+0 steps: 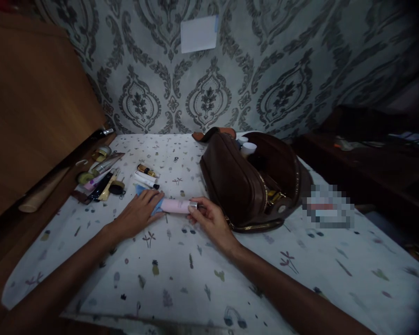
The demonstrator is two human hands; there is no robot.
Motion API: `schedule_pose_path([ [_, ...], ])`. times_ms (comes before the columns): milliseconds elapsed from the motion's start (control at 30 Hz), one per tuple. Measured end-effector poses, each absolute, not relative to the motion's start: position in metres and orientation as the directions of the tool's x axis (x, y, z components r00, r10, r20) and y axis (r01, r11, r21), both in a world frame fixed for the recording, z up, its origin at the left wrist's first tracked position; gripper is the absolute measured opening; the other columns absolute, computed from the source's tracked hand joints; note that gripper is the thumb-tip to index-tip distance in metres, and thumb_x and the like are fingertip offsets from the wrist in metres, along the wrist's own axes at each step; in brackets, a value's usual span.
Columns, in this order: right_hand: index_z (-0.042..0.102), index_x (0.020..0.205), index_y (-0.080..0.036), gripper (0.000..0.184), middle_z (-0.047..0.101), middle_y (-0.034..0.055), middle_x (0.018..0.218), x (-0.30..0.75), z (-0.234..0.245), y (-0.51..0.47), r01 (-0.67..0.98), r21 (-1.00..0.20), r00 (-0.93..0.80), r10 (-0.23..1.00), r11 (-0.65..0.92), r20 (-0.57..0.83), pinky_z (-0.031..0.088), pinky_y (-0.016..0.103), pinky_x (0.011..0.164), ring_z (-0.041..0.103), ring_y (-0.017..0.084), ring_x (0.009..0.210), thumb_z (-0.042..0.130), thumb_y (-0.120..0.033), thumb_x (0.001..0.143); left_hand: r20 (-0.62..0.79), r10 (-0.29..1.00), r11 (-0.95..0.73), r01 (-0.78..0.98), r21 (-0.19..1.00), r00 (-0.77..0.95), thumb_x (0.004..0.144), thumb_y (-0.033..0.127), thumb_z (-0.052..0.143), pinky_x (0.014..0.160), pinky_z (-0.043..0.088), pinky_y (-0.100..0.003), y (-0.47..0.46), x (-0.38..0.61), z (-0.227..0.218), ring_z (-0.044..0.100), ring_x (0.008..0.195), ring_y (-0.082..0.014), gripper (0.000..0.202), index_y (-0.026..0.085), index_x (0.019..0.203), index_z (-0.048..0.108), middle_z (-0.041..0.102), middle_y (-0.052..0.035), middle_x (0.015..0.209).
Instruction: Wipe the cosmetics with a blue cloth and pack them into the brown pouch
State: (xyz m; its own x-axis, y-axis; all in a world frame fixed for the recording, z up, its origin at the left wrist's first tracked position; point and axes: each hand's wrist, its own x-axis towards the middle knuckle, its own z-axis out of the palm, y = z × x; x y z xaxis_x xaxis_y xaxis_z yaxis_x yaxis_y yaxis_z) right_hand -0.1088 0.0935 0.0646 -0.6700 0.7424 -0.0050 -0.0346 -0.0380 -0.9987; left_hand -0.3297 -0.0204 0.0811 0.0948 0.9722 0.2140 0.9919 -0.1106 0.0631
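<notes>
A pink tube (175, 206) with a silvery cap lies level between my two hands, just above or on the printed cloth. My right hand (209, 218) grips it by the cap end, thumb on top. Around its other end my left hand (143, 211) presses a blue cloth (158, 206), fingers closed over it. Beyond the left hand lie a white tube (146, 179) and a small gold-and-black bottle (146, 169). To the right of my right hand stands an unzipped brown leather bag (226, 177), with white-capped containers (248, 148) showing in its opening.
Several cosmetics, among them a dark round jar (117, 187) and a cream-coloured tube (108, 186), lie at the left by a wooden cabinet (38, 93). A patterned wall stands behind the table (181, 284). A blurred-out item (330, 207) sits right of the bag.
</notes>
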Motion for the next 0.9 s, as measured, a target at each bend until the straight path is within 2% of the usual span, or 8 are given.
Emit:
schedule_pose_path([
  [67,0.061,0.111,-0.020,0.040,0.068,0.0012,0.085,-0.110,0.066,0.094,-0.072,-0.997,-0.667,0.744,-0.035,0.022,0.053,0.027,0.061,0.065,0.015,0.069,0.073,-0.037,0.076,0.238,0.969,-0.085,0.993,0.082,0.063,0.100,0.049,0.041,0.096,0.050,-0.049,-0.026,-0.335,0.079,0.052,0.120,-0.0315,0.051,0.018,0.140,0.046,0.055,-0.0166,0.133],
  [167,0.062,0.114,-0.022,0.045,0.068,0.0029,0.099,-0.110,0.067,0.095,-0.118,-0.993,-0.674,0.735,-0.005,0.076,0.055,0.027,0.069,0.065,0.015,0.080,0.074,-0.027,0.071,0.293,0.955,-0.087,0.992,0.094,0.056,0.102,0.044,0.037,0.096,0.051,-0.048,-0.029,-0.331,0.082,0.057,0.111,-0.0292,0.046,0.015,0.134,0.052,0.060,-0.0158,0.121],
  [267,0.064,0.111,-0.020,0.037,0.067,0.0021,0.089,-0.109,0.067,0.093,-0.105,-0.994,-0.701,0.708,0.009,0.081,0.054,0.028,0.067,0.063,0.014,0.072,0.070,-0.031,0.077,0.393,0.916,-0.122,0.989,0.084,0.079,0.103,0.037,0.034,0.095,0.052,-0.046,-0.027,-0.314,0.087,0.060,0.106,-0.0270,0.040,0.015,0.130,0.054,0.063,-0.0149,0.113],
  [367,0.064,0.110,-0.019,0.035,0.065,0.0006,0.080,-0.108,0.067,0.091,-0.080,-0.995,-0.702,0.705,0.067,0.104,0.052,0.026,0.060,0.061,0.014,0.065,0.069,-0.037,0.080,0.445,0.875,-0.215,0.977,0.008,0.189,0.103,0.037,0.037,0.097,0.051,-0.046,-0.022,-0.285,0.089,0.058,0.116,-0.0289,0.045,0.014,0.141,0.043,0.061,-0.0183,0.124],
  [500,0.065,0.097,-0.019,0.031,0.064,-0.0004,0.075,-0.106,0.070,0.088,-0.044,-0.990,-0.680,0.722,0.134,0.128,0.051,0.025,0.054,0.059,0.013,0.060,0.069,-0.045,0.080,0.356,0.908,-0.197,0.975,-0.104,0.221,0.102,0.032,0.039,0.097,0.049,-0.045,-0.011,-0.256,0.088,0.049,0.132,-0.0319,0.050,0.014,0.148,0.032,0.054,-0.0221,0.139],
  [667,0.059,0.089,-0.019,0.035,0.062,-0.0021,0.069,-0.105,0.079,0.086,-0.005,-0.998,-0.682,0.729,0.059,0.046,0.040,0.021,0.042,0.053,0.009,0.044,0.066,-0.053,0.081,0.238,0.959,-0.124,0.984,-0.130,0.152,0.098,0.034,0.050,0.092,0.048,-0.044,-0.007,-0.274,0.094,0.050,0.128,-0.0324,0.048,0.016,0.141,0.040,0.056,-0.0197,0.136],
  [767,0.057,0.085,-0.019,0.037,0.059,-0.0037,0.060,-0.105,0.083,0.087,-0.005,-1.000,-0.678,0.735,-0.005,0.000,0.032,0.019,0.038,0.049,0.008,0.040,0.064,-0.055,0.081,0.243,0.967,-0.063,0.996,-0.064,0.076,0.094,0.035,0.057,0.090,0.046,-0.044,-0.008,-0.303,0.096,0.053,0.120,-0.0318,0.043,0.018,0.133,0.048,0.060,-0.0165,0.128],
  [900,0.053,0.080,-0.021,0.037,0.054,-0.0064,0.048,-0.106,0.084,0.089,0.001,-0.994,-0.676,0.732,-0.112,-0.083,0.028,0.018,0.036,0.047,0.009,0.036,0.063,-0.056,0.079,0.265,0.964,-0.061,0.968,0.245,-0.007,0.092,0.045,0.057,0.085,0.046,-0.035,-0.009,-0.331,0.095,0.059,0.101,-0.0255,0.032,0.020,0.113,0.058,0.064,-0.0095,0.108],
])
